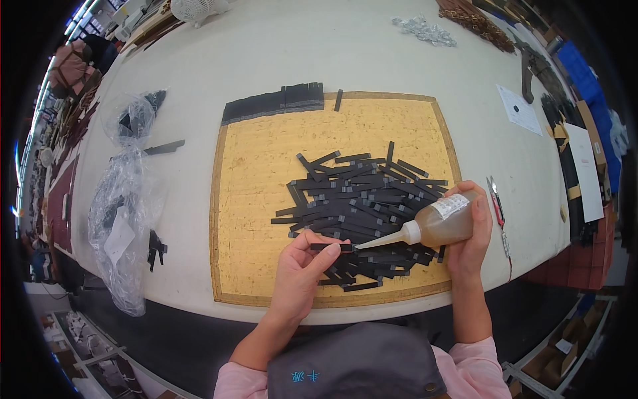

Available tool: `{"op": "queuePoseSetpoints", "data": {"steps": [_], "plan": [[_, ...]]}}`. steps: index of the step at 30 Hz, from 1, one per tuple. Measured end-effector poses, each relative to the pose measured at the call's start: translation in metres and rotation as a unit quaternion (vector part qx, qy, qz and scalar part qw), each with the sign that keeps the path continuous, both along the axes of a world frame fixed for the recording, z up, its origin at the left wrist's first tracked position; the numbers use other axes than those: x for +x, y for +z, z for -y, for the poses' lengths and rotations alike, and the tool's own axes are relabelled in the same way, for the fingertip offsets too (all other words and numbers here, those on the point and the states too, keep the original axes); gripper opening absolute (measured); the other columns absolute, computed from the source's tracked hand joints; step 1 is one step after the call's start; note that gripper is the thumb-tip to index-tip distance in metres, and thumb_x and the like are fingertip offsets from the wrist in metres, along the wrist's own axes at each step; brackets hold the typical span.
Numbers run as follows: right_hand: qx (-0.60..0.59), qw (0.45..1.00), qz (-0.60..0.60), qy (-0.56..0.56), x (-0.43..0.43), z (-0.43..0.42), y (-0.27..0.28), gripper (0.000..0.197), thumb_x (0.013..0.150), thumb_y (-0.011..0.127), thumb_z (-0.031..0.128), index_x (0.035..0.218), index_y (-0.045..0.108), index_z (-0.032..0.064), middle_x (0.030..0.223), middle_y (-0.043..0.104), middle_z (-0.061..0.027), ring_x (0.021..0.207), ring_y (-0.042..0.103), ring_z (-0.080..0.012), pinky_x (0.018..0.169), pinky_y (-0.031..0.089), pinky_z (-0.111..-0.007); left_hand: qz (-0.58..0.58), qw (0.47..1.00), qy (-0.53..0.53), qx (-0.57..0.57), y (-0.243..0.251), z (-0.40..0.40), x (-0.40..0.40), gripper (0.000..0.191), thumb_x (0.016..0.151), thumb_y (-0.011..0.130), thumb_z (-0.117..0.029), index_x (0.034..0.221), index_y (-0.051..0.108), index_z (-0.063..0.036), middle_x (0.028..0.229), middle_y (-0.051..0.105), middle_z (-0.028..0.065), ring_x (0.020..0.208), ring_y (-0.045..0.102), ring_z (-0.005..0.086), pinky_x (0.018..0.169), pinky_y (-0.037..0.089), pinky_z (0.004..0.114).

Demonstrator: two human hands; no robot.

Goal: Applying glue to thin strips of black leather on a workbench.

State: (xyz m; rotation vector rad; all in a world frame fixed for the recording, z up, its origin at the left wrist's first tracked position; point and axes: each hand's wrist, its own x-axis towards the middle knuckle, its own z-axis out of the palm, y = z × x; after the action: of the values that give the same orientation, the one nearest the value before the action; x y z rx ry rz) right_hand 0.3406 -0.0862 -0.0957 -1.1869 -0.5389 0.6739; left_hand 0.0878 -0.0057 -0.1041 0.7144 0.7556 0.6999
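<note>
Between thumb and fingers, my left hand (302,269) holds a short black strip (326,247) level over a loose pile of similar black strips (366,199). A squeeze bottle (446,219) of amber liquid lies tilted in my right hand (471,239), its long nozzle pointing left with the tip at the strip's right end. Whether tip and strip touch is not clear. The pile rests on a yellow board (254,199) with a brown taped border. Along the board's far left edge runs a row of black strips (274,102) side by side, with one single strip (338,100) just right of it.
Plastic-wrapped dark pieces (124,214) lie at left, near a few loose black strips (156,248). Thread snips with red handles (496,202) lie right of the board. A printed paper sheet (518,109), crumpled silvery material (423,31) and a white perforated object (197,9) are farther off.
</note>
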Motion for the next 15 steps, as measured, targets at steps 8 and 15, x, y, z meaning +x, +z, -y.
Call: {"op": "queuePoseSetpoints", "data": {"steps": [8, 15], "plan": [[-0.022, 0.997, 0.042, 0.06, 0.0043, 0.0047, 0.0011, 0.041, 0.102, 0.053, 0.037, 0.122, 0.055, 0.0014, 0.104, 0.063, -0.0115, 0.096, 0.062, -0.0147, 0.087, 0.05, -0.027, 0.008, 1.0, -0.005, -0.009, 0.0021, -0.0004, 0.0001, 0.006, 0.099, 0.064, -0.004, 0.103, 0.059, -0.0032, 0.118, 0.07, 0.0172, 0.102, 0.067, 0.0128, 0.086, 0.056, 0.026], [-0.005, 1.0, -0.002, -0.003, 0.0013, 0.0016, 0.0026, 0.042, 0.102, 0.053, 0.038, 0.121, 0.055, 0.0014, 0.104, 0.063, -0.0114, 0.097, 0.062, -0.0148, 0.087, 0.05, -0.027, 0.012, 1.0, 0.001, -0.004, 0.0023, 0.001, 0.0, 0.006, 0.099, 0.064, -0.004, 0.101, 0.059, -0.0031, 0.111, 0.07, 0.0135, 0.109, 0.068, 0.0168, 0.09, 0.056, 0.029]]}}
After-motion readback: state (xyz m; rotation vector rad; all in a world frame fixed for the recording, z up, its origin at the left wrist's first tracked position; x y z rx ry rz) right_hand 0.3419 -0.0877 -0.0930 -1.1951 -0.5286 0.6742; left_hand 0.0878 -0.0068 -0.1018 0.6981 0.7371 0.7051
